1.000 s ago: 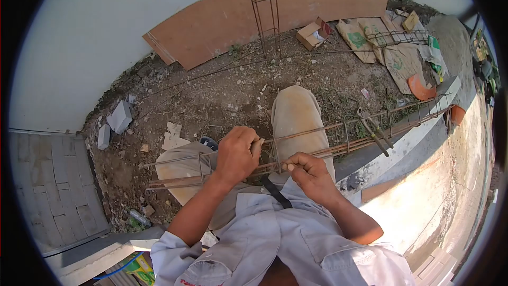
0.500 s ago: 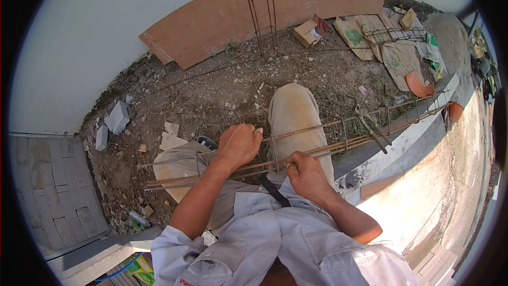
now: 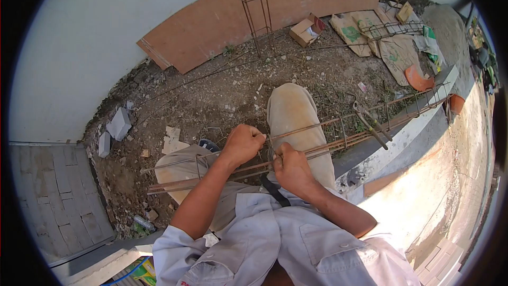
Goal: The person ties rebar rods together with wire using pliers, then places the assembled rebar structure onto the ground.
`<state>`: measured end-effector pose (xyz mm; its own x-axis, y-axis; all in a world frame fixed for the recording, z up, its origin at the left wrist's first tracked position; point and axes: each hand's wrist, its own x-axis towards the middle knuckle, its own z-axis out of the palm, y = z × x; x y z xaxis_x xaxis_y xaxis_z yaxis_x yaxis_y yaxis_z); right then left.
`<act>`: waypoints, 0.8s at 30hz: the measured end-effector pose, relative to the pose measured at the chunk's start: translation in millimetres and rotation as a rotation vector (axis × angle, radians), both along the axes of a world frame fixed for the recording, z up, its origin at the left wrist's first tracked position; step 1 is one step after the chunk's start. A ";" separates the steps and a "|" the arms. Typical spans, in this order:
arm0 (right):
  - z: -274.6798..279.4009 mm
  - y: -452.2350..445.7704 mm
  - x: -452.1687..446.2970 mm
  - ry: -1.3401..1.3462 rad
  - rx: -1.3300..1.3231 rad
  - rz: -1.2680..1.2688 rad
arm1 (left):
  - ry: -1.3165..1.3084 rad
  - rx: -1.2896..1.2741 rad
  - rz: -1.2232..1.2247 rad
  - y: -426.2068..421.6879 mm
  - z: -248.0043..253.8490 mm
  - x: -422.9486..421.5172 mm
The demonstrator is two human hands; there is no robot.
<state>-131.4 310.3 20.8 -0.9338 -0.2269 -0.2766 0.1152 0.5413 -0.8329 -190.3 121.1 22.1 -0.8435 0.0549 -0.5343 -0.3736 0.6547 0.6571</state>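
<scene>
so the rebar cage runs across the person's legs, its far end over the concrete ledge. right hand is up by the top bar and left hand is at the lower bars, fingers clenched on both, with a stirrup between them, can't tell what's pinched in there tbh. pincers hang on the cage past the left knee, and a plywood sheet leans on the wall

Rebar cage: rusty metal; trousers: matt cloth; board: wood
</scene>
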 end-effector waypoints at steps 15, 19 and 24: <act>-0.9 1.3 -0.3 -0.009 0.078 0.081 | 0.074 -0.005 0.164 17.5 -9.9 5.1; -2.0 2.5 -0.9 -0.006 0.094 0.083 | 0.067 0.006 0.190 19.1 -8.0 4.2; -0.7 3.0 -2.5 0.000 0.102 0.095 | 0.064 0.053 0.227 18.5 -13.7 2.7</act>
